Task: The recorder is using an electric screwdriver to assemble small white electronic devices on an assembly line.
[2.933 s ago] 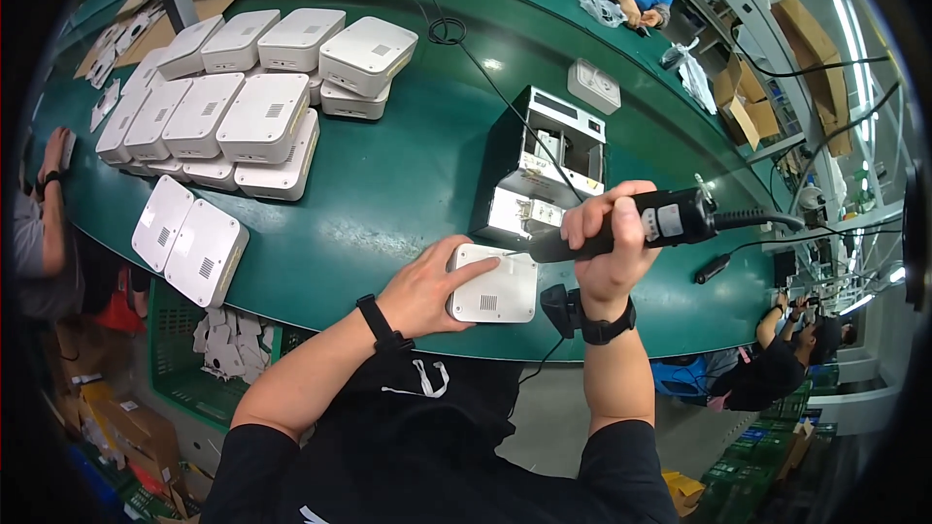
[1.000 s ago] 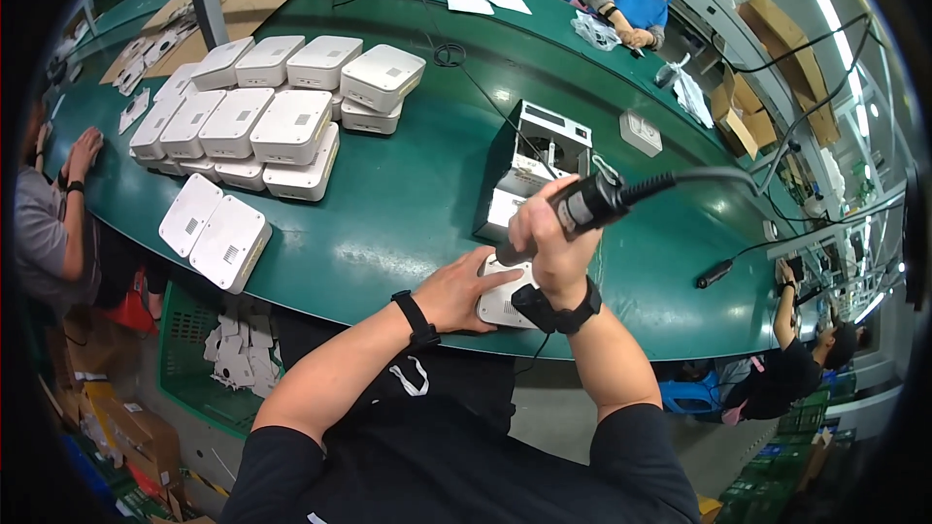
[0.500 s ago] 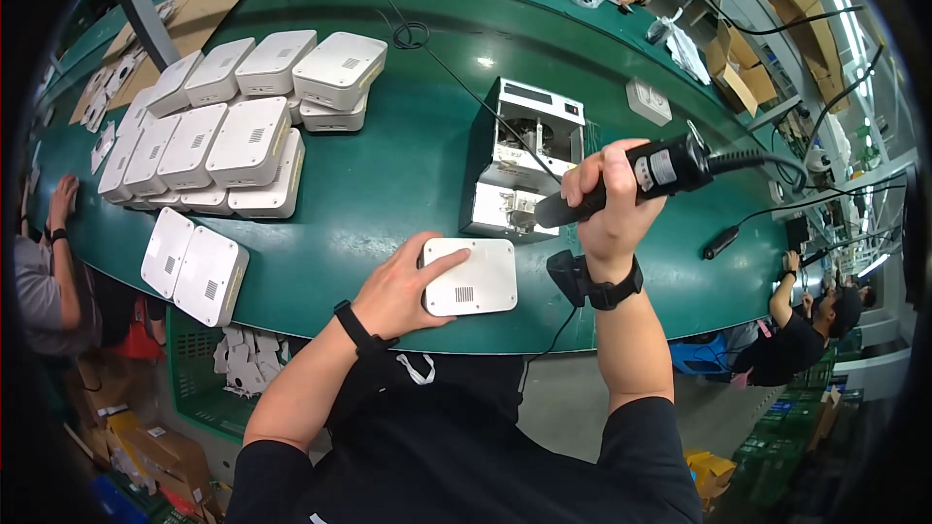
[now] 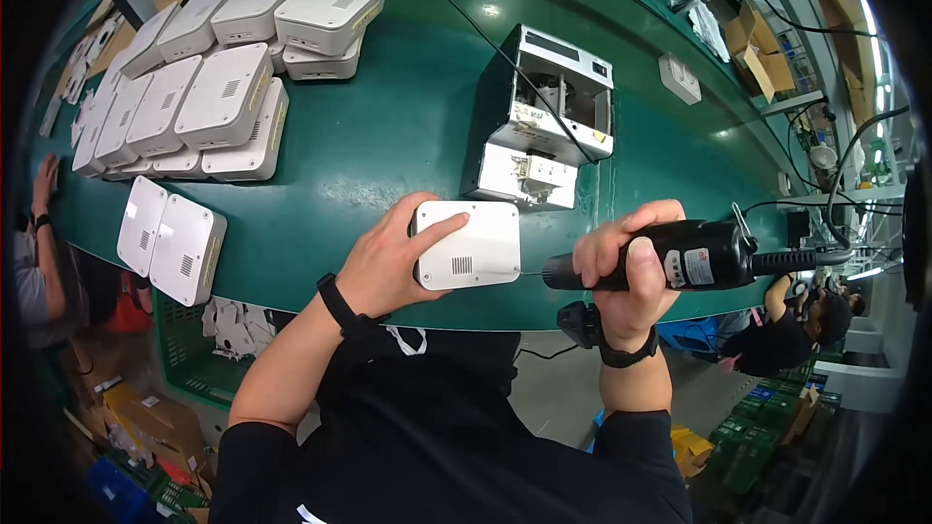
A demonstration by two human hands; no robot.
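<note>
My left hand (image 4: 393, 250) grips a white plastic box (image 4: 485, 245) by its left side, forefinger stretched over the top face. The box has rounded edges, a slotted vent and corner holes. In my right hand (image 4: 636, 267) is a black electric screwdriver (image 4: 704, 254), its cord running off to the right. It lies almost level, and its thin bit points left at the box's right edge; I cannot tell whether they touch. Beyond the box stands a screw feeder (image 4: 544, 112), a dark-sided machine with an open top and a metal front.
Stacked white boxes (image 4: 228, 97) fill the table's left, and two more (image 4: 189, 250) lean together near its front edge. A white block (image 4: 680, 78) sits at right. Below the table is a green crate (image 4: 194, 354) of white parts. Other people work at left, right and far side.
My right hand has brought the screwdriver from the screw feeder's front down and right, to beside the box. My left hand keeps its hold on the box. The whole view has shifted somewhat.
</note>
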